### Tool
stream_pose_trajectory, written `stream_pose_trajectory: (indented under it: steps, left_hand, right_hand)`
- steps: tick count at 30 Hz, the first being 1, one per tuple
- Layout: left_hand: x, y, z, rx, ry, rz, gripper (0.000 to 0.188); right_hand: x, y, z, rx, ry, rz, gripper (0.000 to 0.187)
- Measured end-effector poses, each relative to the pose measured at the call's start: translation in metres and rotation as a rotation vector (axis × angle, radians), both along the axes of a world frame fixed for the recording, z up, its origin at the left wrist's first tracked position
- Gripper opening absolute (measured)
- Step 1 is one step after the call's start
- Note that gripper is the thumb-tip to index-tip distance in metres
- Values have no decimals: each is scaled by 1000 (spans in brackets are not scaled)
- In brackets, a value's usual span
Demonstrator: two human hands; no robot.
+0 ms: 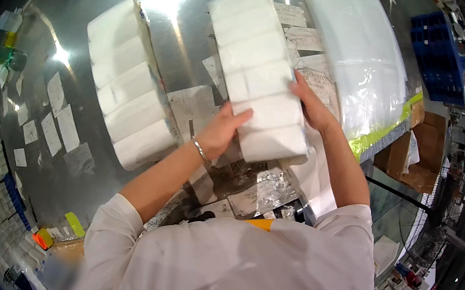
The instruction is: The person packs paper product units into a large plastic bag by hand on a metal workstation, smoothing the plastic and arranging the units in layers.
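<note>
A long row of white, soft-looking bundles, like tissue packs (258, 60), lies slanted on the metal table between my two hands. My left hand (222, 131), with a silver bangle at the wrist, grips its left side near the close end, thumb resting on top. On the opposite side, my right hand (312, 104) presses against the row a little farther up, with some fingers hidden. To the left sits a second row of white bundles (128, 87), apart from both hands.
Clear plastic bags (362, 50) lie stacked along the table's right side. Paper labels (52, 133) are stuck on the metal table (190, 63). Right of the table are blue crates (439, 58) and an open cardboard box (427, 150). A tape roll (43, 238) sits at lower left.
</note>
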State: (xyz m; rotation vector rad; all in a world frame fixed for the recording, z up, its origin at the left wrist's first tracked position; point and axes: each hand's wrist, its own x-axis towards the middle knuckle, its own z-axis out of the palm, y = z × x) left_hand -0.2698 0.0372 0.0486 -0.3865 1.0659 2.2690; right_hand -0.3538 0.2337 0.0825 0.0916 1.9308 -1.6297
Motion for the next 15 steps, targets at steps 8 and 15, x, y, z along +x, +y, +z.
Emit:
stream_pose_trajectory:
  steps: [8, 15]
  left_hand:
    - [-26, -133, 56, -620, 486, 326, 50]
    - [57, -219, -8, -1203, 169, 643, 55]
  right_hand:
    - [-63, -89, 48, 370, 442, 106, 90]
    - [-25, 31, 27, 373, 414, -3, 50]
